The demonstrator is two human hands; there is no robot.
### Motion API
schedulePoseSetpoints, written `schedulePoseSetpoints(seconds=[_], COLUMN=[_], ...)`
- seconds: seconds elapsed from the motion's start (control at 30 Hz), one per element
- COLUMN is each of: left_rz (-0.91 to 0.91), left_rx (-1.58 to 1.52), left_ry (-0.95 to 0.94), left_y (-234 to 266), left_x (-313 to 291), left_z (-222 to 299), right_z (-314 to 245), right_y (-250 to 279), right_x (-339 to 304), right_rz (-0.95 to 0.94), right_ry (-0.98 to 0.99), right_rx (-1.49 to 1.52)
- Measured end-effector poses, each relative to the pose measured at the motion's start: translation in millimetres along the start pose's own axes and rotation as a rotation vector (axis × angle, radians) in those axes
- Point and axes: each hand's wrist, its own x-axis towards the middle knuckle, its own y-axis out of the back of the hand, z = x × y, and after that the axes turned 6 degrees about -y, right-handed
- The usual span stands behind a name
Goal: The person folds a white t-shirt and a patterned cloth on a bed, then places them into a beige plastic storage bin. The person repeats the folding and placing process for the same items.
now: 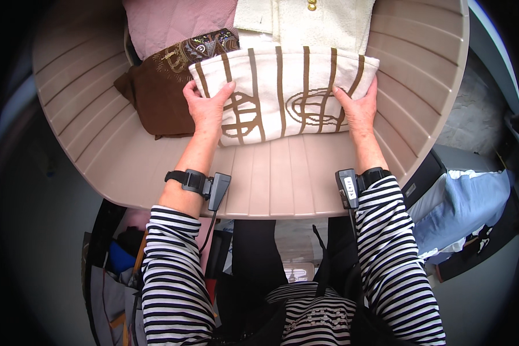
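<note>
A folded white knit garment with brown stripes and brown ring-like motifs lies at the near side of a large beige ribbed plastic surface. My left hand grips its left end, thumb on top and fingers curled behind. At the right end my right hand holds it the same way. Both hands' fingertips are partly hidden by the fabric. Touching its left side is a brown folded garment with a patterned, shiny upper part.
Beyond lie a folded pink quilted garment and a cream garment with gold buttons. Raised ribbed walls curve up at left and right. Light blue cloth hangs over a dark box at the lower right; mixed items sit lower left.
</note>
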Motion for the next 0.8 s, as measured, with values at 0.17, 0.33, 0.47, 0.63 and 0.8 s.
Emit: schedulePoseSetpoints(seconds=[0.17, 0.33, 0.47, 0.63, 0.8], left_rz=[-0.152, -0.290, -0.448, -0.512, -0.283], left_rx=[-0.052, 0.144, 0.666, 0.731, 0.215], left_ry=[0.046, -0.195, -0.884, -1.036, -0.162], left_y=[12, 13, 23, 37, 22], left_x=[-5, -15, -30, -22, 9], left_z=[5, -6, -19, -15, -2], right_z=[3, 9, 9, -7, -11], right_y=[11, 9, 16, 19, 24], right_x=[6, 0, -37, -45, -18], right_rz=[-0.168, -0.067, -0.221, -0.228, -0.287], right_ry=[-0.322, -0.062, -0.171, -0.128, -0.246], right_rx=[0.208, -0.093, -0.056, -0.182, 0.229])
